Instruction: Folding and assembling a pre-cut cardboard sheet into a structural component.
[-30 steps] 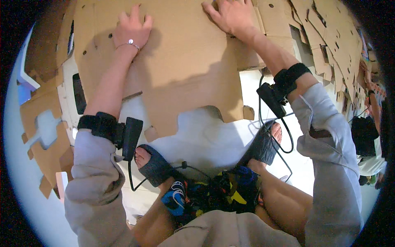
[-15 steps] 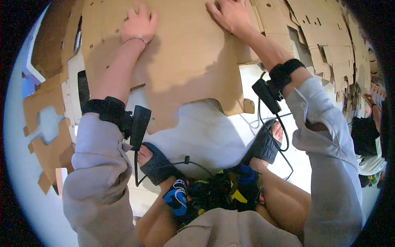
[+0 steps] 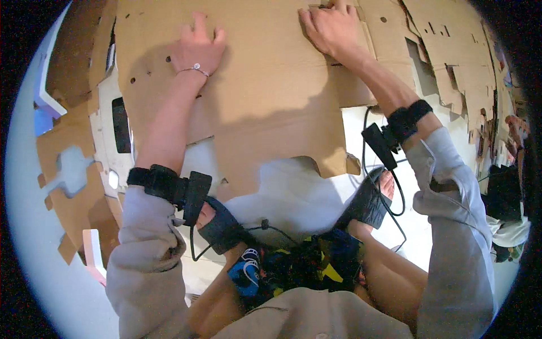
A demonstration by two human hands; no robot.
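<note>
A large sheet of brown cardboard (image 3: 265, 90) lies flat in front of me, its near edge cut in a wavy outline. On its left part rests my left hand (image 3: 200, 50), palm down with the fingers apart and nothing held. My right hand (image 3: 333, 29) presses on the upper right of the sheet, beside a small dark slot. Its thumb and fingers are spread, though some fingertips are cut off by the upper edge of the picture. A thin bracelet circles the left wrist, and each forearm carries a black strapped device.
More cut cardboard pieces (image 3: 460, 73) overlap on the right. A cardboard piece with a cutout (image 3: 51, 161) lies at left. Below the sheet are my feet in dark slippers (image 3: 223, 226), with black cables (image 3: 395, 186) nearby. Another person's dark clothing (image 3: 502, 192) shows at far right.
The cardboard and both hands now appear lower and slightly farther right, as the whole view has shifted. Both hands stay on the sheet, with the left fingers somewhat differently spread.
</note>
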